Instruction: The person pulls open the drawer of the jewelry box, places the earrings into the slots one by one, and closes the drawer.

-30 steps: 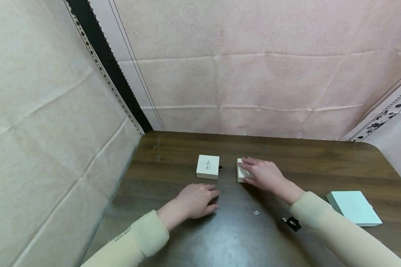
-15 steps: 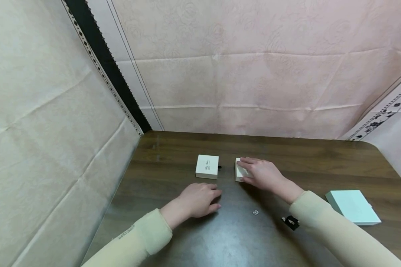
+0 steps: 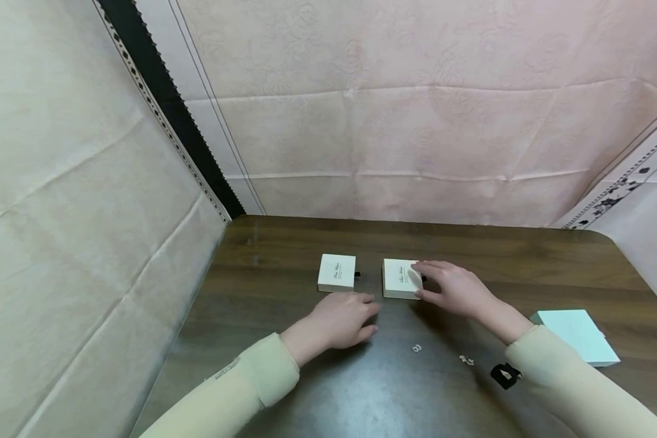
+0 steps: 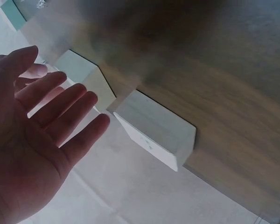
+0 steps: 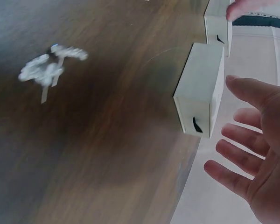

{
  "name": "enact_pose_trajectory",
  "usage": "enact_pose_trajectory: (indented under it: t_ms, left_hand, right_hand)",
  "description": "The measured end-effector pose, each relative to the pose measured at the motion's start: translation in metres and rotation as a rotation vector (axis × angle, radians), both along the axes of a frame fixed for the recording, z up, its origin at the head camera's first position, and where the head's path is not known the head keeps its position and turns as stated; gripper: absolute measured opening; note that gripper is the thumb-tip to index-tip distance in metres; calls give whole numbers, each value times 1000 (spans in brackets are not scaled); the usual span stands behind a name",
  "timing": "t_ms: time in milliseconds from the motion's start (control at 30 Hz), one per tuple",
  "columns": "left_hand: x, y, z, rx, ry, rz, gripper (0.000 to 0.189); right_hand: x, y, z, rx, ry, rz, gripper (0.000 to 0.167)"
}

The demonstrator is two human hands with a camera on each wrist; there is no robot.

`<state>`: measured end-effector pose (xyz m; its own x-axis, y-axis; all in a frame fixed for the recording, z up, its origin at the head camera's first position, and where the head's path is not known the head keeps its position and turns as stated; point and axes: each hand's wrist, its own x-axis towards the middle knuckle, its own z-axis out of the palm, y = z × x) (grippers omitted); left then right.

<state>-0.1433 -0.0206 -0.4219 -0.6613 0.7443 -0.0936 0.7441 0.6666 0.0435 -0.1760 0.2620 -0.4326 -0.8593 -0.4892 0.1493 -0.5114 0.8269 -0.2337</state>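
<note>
My right hand is just off the right end of a small white box with printed lettering and a black pull tab. Its fingers are spread and relaxed, holding nothing; in the right wrist view a gap shows between the fingers and that box. A matching white box stands to the left. In front of it hovers my left hand, fingers loosely extended, nothing in the palm. Sparkly silver earrings with posts lie on the table, near the right forearm in the head view.
Another small silver piece lies between the arms. A black pad with something shiny on it is beside the right sleeve. The pale green box stands at the right of the brown wooden table. Cloth hangs behind.
My right hand has drawn back to the right, uncovering most of the white box. The left hand has moved slightly right. The black pad now lies further right, apart from the earrings.
</note>
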Motion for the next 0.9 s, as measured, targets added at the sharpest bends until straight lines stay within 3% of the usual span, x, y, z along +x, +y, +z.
enact_pose_trajectory:
  t_ms: [267, 633, 900]
  left_hand:
    - [-15, 24, -2, 5, 86, -19, 49]
    - [-38, 52, -22, 31, 202, 7, 56]
    - [-49, 66, -33, 19, 244, -12, 57]
  right_hand:
    - [7, 14, 2, -2, -33, -34, 53]
    - [10, 26, 1, -24, -54, -42, 47]
    - [9, 32, 0, -32, -56, -44, 43]
